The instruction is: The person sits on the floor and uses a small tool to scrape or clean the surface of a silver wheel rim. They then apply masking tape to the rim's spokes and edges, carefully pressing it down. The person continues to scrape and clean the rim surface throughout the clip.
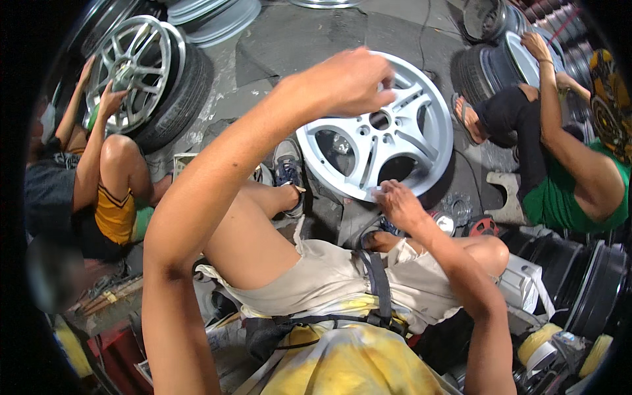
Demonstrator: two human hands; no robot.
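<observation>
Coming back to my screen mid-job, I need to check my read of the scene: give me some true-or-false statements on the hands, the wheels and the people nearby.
1. The right hand is at the near rim of the pale wheel. True.
2. The left hand rests in the lap. False: it is over the pale wheel's far side; whether it touches, I cannot tell.
3. The person on the right wears a green top. True.
4. The person on the left has both arms folded. False: both arms reach up to a silver spoked wheel.
</observation>
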